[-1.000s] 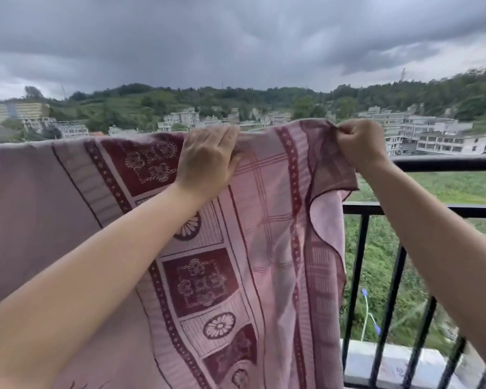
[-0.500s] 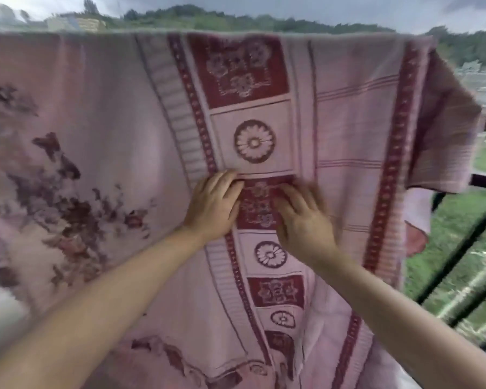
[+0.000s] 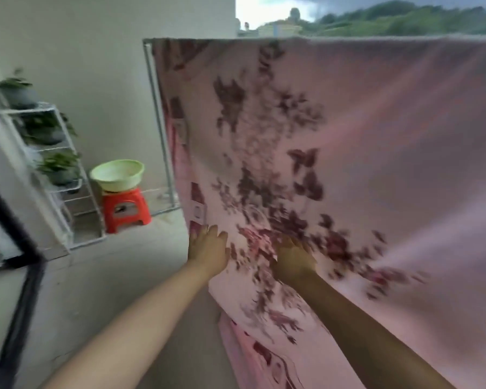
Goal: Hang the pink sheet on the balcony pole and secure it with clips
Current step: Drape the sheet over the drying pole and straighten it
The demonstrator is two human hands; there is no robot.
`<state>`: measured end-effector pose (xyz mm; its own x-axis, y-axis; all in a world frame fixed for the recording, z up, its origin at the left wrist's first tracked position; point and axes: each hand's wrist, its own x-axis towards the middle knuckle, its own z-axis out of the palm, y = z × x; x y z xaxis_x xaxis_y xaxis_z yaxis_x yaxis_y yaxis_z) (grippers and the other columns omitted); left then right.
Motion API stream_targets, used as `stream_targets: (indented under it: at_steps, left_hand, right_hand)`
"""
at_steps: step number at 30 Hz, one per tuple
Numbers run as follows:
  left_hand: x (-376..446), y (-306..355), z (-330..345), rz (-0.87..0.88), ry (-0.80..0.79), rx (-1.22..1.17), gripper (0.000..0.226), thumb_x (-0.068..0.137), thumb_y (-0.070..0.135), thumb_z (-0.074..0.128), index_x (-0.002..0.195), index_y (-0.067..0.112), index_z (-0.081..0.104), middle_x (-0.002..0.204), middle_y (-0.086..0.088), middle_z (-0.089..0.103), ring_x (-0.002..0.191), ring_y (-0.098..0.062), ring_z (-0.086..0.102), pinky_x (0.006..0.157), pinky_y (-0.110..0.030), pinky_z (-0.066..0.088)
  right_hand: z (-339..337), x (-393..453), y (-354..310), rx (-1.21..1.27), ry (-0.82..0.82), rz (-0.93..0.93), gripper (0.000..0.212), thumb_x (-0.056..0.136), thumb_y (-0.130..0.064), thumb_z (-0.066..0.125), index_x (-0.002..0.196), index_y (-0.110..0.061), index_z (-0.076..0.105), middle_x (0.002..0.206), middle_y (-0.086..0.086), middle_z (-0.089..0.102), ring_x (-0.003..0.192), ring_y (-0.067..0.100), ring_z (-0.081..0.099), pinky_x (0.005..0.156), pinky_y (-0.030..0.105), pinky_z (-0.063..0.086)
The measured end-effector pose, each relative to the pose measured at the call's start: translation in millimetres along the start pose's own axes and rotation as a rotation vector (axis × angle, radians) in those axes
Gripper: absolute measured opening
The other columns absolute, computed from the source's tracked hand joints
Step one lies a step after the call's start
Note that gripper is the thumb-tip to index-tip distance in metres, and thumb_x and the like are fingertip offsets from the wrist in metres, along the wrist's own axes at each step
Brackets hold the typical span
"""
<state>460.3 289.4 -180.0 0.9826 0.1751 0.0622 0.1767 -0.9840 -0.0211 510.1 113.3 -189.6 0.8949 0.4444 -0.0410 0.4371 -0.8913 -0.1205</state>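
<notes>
The pink sheet (image 3: 390,141) with a dark red flower print hangs over a high pole, whose top line runs across the upper frame; the pole itself is hidden under the cloth. A metal upright (image 3: 159,122) of the drying frame shows at the sheet's left edge. My left hand (image 3: 208,249) lies flat with straight fingers on the sheet's lower left edge. My right hand (image 3: 292,258) presses flat on the flower print a little to the right. Both hands are blurred by motion. No clips are in view.
A green basin (image 3: 117,175) sits on a red plastic stool (image 3: 125,210) against the white wall at left. A white wire rack (image 3: 68,175) with potted plants stands beside it. A black door frame (image 3: 17,242) crosses the left edge. Concrete floor lies below.
My view has swung left along the sheet, from its bordered right end to the flower print and left edge. Both hands came down from the top edge and slid left across the cloth.
</notes>
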Motion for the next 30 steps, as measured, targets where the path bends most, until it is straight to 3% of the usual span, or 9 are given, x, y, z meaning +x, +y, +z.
stream_targets:
  at_steps: [7, 16, 20, 27, 30]
  left_hand:
    - [84, -162, -4, -0.205, -0.057, -0.023, 0.043, 0.093, 0.03, 0.037, 0.133, 0.016, 0.035, 0.144, -0.009, 0.032, 0.136, -0.03, 0.021, 0.109, -0.042, 0.022]
    - [260, -315, 15, -0.291, -0.023, 0.007, 0.038, 0.09, 0.032, 0.041, 0.125, 0.016, 0.043, 0.133, -0.009, 0.045, 0.128, -0.031, 0.033, 0.103, -0.043, 0.03]
    - [358, -391, 10, -0.339, -0.027, 0.014, 0.038, 0.09, 0.032, 0.041, 0.123, 0.014, 0.046, 0.132, -0.009, 0.046, 0.127, -0.03, 0.035, 0.102, -0.042, 0.032]
    - [510, -521, -4, -0.389, 0.019, 0.007, 0.038, 0.09, 0.033, 0.042, 0.122, 0.014, 0.044, 0.13, -0.01, 0.045, 0.124, -0.03, 0.036, 0.1, -0.043, 0.032]
    - [573, -575, 8, -0.395, 0.003, -0.007, 0.038, 0.09, 0.032, 0.041, 0.123, 0.012, 0.043, 0.131, -0.011, 0.044, 0.124, -0.03, 0.036, 0.099, -0.043, 0.032]
  right_hand:
    - [-4, 165, -123, 0.013, -0.042, -0.12, 0.052, 0.09, -0.035, 0.039, 0.138, -0.022, 0.022, 0.149, 0.006, 0.021, 0.136, 0.025, 0.02, 0.111, 0.042, 0.022]
    - [14, 395, -240, 0.044, -0.015, -0.222, 0.047, 0.086, -0.034, 0.045, 0.128, -0.015, 0.037, 0.138, 0.012, 0.038, 0.126, 0.03, 0.035, 0.104, 0.043, 0.032]
    - [2, 522, -282, 0.057, -0.006, -0.263, 0.051, 0.089, -0.035, 0.041, 0.135, -0.016, 0.029, 0.145, 0.009, 0.03, 0.132, 0.027, 0.028, 0.109, 0.04, 0.027]
    - [-25, 716, -359, 0.05, 0.12, -0.184, 0.038, 0.085, -0.029, 0.043, 0.12, -0.014, 0.045, 0.126, 0.009, 0.048, 0.117, 0.027, 0.042, 0.097, 0.041, 0.035]
    - [-19, 790, -394, 0.05, 0.144, -0.163, 0.041, 0.087, -0.03, 0.042, 0.124, -0.013, 0.042, 0.13, 0.009, 0.046, 0.12, 0.028, 0.041, 0.098, 0.04, 0.035]
